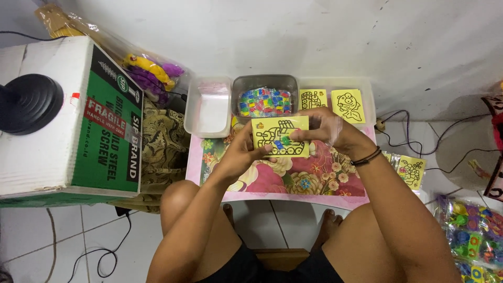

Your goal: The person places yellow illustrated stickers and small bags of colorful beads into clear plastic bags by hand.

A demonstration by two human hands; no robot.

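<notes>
Holding a yellow card (280,136) between both hands, the person sits at a low counter (293,195) with a pink floral top. Head view only.

Left hand (242,152): grip closed on the card's left edge, thumb on the printed face, fingers behind. Right hand (327,128): grip closed on the card's right edge, fingers curled over the top corner. A dark wristband (365,157) sits on the right wrist. The card is raised above the counter, face up toward the camera; it carries a black line drawing of a tank with small patches of blue and green colour near the middle.

Beyond the grip, against the wall: a grey tub (264,97) filled with small multicoloured packets, just behind the card. Left of that tub, a clear plastic tub (209,112) holding something pale pink. Right of the grey tub, a shallow clear tray (367,94) with two more yellow line-drawing cards (348,105) lying in it.

Left of the grip, well apart: a white and green cardboard box (78,120) with a black round object (29,102) on top. Behind it, a clear bag with yellow and purple items (149,73).

Right of the grip, on the floor: another yellow card in a wrapper (411,170), and bags of colourful toys (474,230). Black cables (414,131) run along the wall.
</notes>
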